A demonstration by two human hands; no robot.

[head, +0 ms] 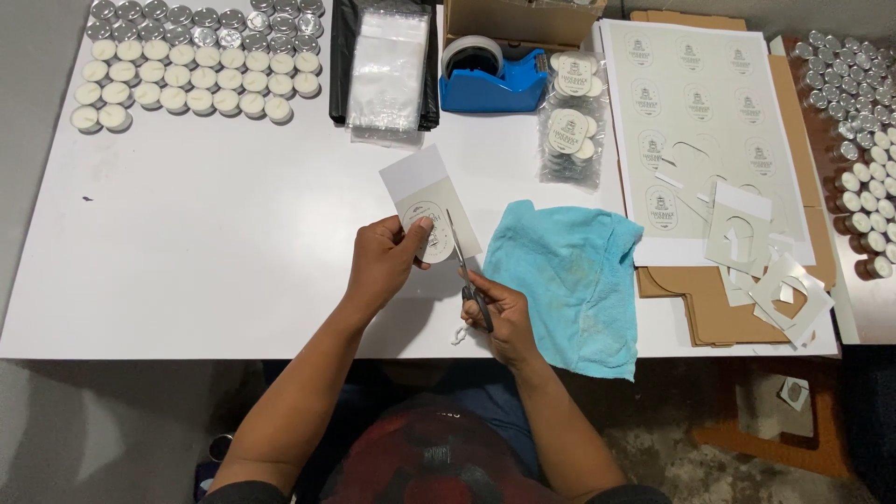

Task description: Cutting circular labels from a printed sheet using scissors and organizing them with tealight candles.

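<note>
at the far left of the white table, rows of small white tealight candles are sitting in a block, with silver metal cups lining the back rows. just right of them, a stack of clear plastic bags is lying on something black.

nearer the front edge, the left hand is pinching a piece of label paper, thumb on top over the round printed sticker, fingers closed on the sheet from beneath. the paper is being held tilted above the table, between the two hands. the right hand is gripping a pair of scissors, fingers wrapped through the handles; the blades are pointing up and away, lying against the right edge of the paper, and whether they are parted or closed is too fine to tell.

behind the hands, a blue tape dispenser is standing in front of a cardboard box. beside it, a clear bag of packed candles is resting. a light blue cloth is lying crumpled just right of the right hand, hanging over the table's edge.

further right, a sheet of printed labels is lying on flat cardboard, with cut-out paper scraps piled at its lower corner. at the far right, more silver cups and candles are standing in rows.
</note>
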